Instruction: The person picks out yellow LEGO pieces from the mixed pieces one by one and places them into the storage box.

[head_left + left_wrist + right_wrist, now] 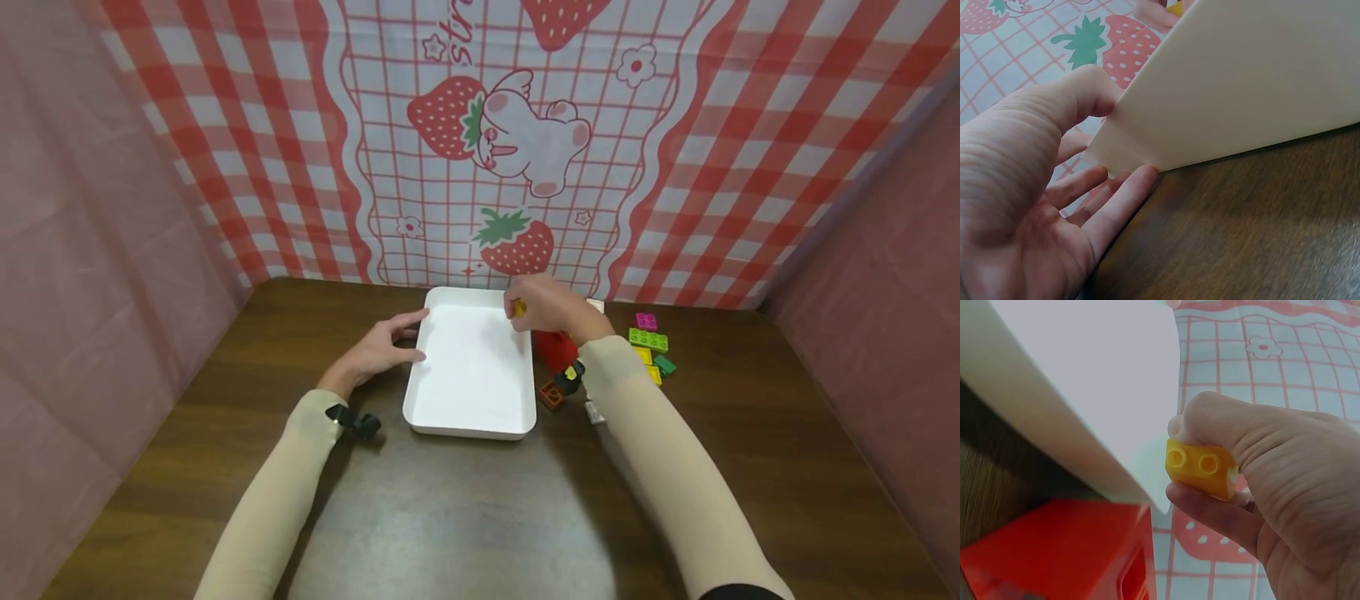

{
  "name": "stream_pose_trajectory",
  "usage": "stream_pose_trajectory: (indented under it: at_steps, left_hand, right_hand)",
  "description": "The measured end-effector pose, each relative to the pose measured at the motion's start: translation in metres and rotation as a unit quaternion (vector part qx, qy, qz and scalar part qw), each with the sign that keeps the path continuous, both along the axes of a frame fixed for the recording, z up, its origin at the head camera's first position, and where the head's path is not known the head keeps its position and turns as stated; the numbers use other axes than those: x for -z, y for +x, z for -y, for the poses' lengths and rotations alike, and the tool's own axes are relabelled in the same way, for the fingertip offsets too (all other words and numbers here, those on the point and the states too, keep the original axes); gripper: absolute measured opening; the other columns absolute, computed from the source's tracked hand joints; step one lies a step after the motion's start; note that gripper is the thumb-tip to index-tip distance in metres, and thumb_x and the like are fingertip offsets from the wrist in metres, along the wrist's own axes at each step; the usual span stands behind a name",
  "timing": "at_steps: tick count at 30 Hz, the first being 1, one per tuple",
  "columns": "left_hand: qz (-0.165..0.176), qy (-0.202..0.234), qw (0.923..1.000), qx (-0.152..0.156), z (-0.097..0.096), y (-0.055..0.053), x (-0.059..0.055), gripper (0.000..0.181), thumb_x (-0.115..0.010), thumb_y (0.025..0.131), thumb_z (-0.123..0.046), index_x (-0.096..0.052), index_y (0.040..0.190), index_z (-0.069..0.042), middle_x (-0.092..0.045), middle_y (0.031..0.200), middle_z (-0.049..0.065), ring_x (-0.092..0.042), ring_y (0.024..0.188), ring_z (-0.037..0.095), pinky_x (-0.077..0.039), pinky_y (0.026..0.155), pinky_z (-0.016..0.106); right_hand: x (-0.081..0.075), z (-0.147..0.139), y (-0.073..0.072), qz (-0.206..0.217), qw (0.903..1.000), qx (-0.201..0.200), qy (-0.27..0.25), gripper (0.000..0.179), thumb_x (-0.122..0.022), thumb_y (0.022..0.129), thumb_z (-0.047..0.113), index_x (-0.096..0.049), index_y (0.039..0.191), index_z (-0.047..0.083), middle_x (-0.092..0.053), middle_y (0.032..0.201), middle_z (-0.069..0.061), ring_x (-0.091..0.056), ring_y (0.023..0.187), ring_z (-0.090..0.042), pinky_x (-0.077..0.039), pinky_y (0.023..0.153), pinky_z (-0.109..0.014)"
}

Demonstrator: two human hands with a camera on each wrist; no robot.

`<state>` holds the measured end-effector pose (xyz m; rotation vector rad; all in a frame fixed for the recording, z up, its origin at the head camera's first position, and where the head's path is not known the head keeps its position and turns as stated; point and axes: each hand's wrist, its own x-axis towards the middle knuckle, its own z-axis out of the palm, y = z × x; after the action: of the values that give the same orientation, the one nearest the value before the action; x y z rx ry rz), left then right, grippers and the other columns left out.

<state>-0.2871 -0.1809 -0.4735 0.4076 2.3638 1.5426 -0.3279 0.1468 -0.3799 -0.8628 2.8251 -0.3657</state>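
A white rectangular tray [472,367] lies on the wooden table, its inside bare. At its left side, my left hand [375,346] touches the outer wall with spread fingers; in the left wrist view, fingertips [1145,175] meet the tray's lower edge and rim. My right hand [547,304] pinches a yellow toy brick [1197,465] between thumb and fingers, with two studs showing. It is held up at the tray's far right corner. Just right of the tray is a red toy block [1072,544] with a window-like opening, partly hidden by my right arm in the head view.
Right of the tray lie a brown brick [551,396] and a white piece [594,412]. Farther right are magenta [647,321], lime [648,339], yellow [654,375] and green [665,365] bricks. A strawberry-patterned cloth [480,167] hangs behind the table.
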Motion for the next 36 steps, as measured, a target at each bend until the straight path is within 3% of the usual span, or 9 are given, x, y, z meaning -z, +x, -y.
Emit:
stream_pose_trajectory:
  at_steps: [10,21,36]
  left_hand:
    - [0.002,0.000,1.0000,-0.001,0.000,-0.001,0.001,0.085,-0.079,0.102,-0.006,-0.038,0.176,-0.009,-0.036,0.182,0.023,-0.044,0.162,0.050,-0.044,0.131,0.065]
    - [0.014,0.002,0.9999,-0.007,0.000,0.001,-0.001,0.086,-0.080,0.101,-0.006,-0.039,0.176,-0.014,-0.037,0.182,0.022,-0.044,0.162,0.048,-0.044,0.131,0.065]
    - [-0.001,-0.003,1.0000,-0.001,0.000,0.000,0.000,0.086,-0.079,0.102,-0.005,-0.036,0.177,-0.010,-0.036,0.182,0.024,-0.044,0.162,0.050,-0.045,0.130,0.064]
  right_hand:
    - [-0.004,0.018,-0.005,0.021,0.9998,0.003,0.001,0.012,-0.084,0.099,0.010,-0.084,0.111,0.007,-0.077,0.117,-0.009,-0.065,0.105,-0.028,-0.066,0.097,-0.042]
    - [-0.006,0.024,-0.018,0.025,0.9991,0.029,0.018,0.015,-0.085,0.099,0.010,-0.085,0.113,0.007,-0.079,0.118,-0.009,-0.066,0.106,-0.029,-0.065,0.101,-0.043]
    - [0.010,0.018,-0.016,0.030,0.9993,0.023,0.007,0.010,-0.084,0.100,0.011,-0.083,0.110,0.009,-0.079,0.118,-0.009,-0.066,0.103,-0.027,-0.064,0.096,-0.041]
